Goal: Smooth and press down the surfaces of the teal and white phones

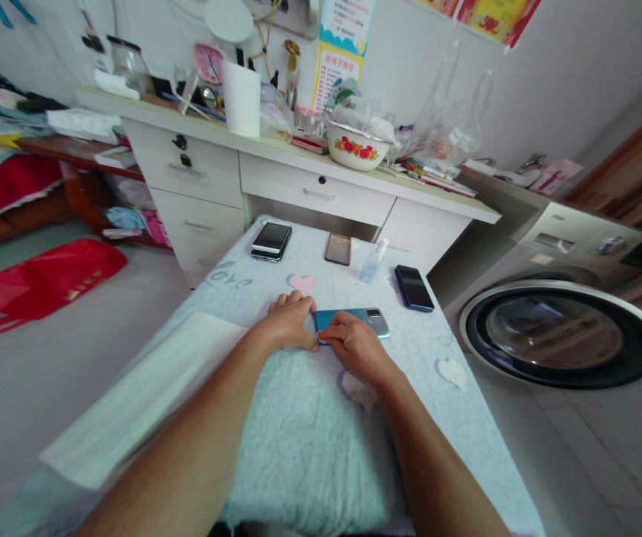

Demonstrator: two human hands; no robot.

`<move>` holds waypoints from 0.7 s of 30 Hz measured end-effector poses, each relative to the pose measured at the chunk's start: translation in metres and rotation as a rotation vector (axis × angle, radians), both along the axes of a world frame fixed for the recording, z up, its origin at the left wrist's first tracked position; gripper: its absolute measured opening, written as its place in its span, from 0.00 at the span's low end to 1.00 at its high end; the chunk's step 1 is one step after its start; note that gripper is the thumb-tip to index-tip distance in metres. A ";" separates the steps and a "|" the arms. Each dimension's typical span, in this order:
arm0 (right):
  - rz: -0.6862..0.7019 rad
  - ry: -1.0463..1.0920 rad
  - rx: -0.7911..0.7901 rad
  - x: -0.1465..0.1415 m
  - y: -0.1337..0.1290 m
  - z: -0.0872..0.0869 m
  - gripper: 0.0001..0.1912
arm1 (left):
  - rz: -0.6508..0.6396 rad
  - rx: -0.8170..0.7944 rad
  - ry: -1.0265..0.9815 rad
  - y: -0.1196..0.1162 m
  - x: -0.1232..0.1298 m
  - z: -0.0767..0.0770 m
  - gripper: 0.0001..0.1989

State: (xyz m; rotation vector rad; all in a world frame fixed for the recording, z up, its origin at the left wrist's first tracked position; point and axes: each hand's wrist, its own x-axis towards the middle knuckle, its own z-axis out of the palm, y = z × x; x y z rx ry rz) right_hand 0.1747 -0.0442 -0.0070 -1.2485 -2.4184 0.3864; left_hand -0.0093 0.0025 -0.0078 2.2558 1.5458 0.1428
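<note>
A blue phone [376, 321] lies back up on the cloth-covered table, its camera block toward the right. My left hand [292, 321] is at the phone's left end, with thumb and fingers curved around that edge. The fingers of my right hand [353, 343] are bent together on the phone's back near its lower left part; whether they pinch anything small is hidden. Beyond the hands are a brown phone case [338, 249], a clear spray bottle [373, 261], a dark phone [414, 288] and a stack of phones [272, 239].
The table [309, 432] has a light patterned cloth, with a long pale sheet [142, 395] at its left. A white desk [186, 164] crowded with objects stands behind. To the right is a washing machine [555, 246]; a red bag [63, 280] is at the left.
</note>
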 end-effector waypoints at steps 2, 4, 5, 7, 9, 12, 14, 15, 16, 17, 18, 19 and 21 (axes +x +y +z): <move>0.035 0.013 -0.011 0.002 -0.001 0.000 0.14 | -0.008 -0.011 -0.001 -0.001 0.000 0.002 0.36; 0.056 0.016 -0.022 0.002 -0.002 0.002 0.15 | -0.018 -0.019 -0.001 -0.001 -0.001 0.005 0.35; 0.063 0.015 -0.027 0.003 -0.002 0.002 0.16 | -0.021 -0.021 0.000 -0.002 -0.001 0.006 0.35; 0.073 0.015 -0.034 0.003 -0.003 0.003 0.16 | -0.020 -0.023 0.004 -0.003 -0.001 0.008 0.35; 0.077 0.015 -0.036 0.004 -0.003 0.003 0.16 | -0.020 -0.024 0.004 -0.003 -0.001 0.008 0.35; 0.044 0.017 -0.028 0.007 -0.002 0.001 0.15 | -0.026 -0.021 0.001 -0.003 -0.001 0.007 0.35; -0.004 0.011 -0.025 0.010 0.000 -0.001 0.14 | -0.024 -0.019 0.004 -0.003 -0.001 0.007 0.34; -0.034 0.002 -0.024 0.011 0.001 -0.001 0.13 | -0.021 -0.020 0.007 -0.003 -0.001 0.007 0.34; -0.069 -0.010 -0.022 0.011 0.002 -0.001 0.13 | -0.016 -0.021 0.009 -0.003 0.000 0.007 0.34; -0.107 -0.024 -0.018 0.012 0.002 -0.001 0.13 | -0.013 -0.020 0.011 -0.003 0.000 0.007 0.34; -0.146 -0.039 -0.014 0.011 0.003 -0.001 0.12 | -0.011 -0.019 0.012 -0.003 0.000 0.008 0.34; -0.184 -0.056 -0.010 0.011 0.003 0.000 0.12 | -0.009 -0.015 0.011 -0.003 0.001 0.007 0.34; -0.257 -0.097 0.003 0.009 0.004 0.001 0.12 | -0.004 -0.002 0.006 -0.003 0.001 0.007 0.34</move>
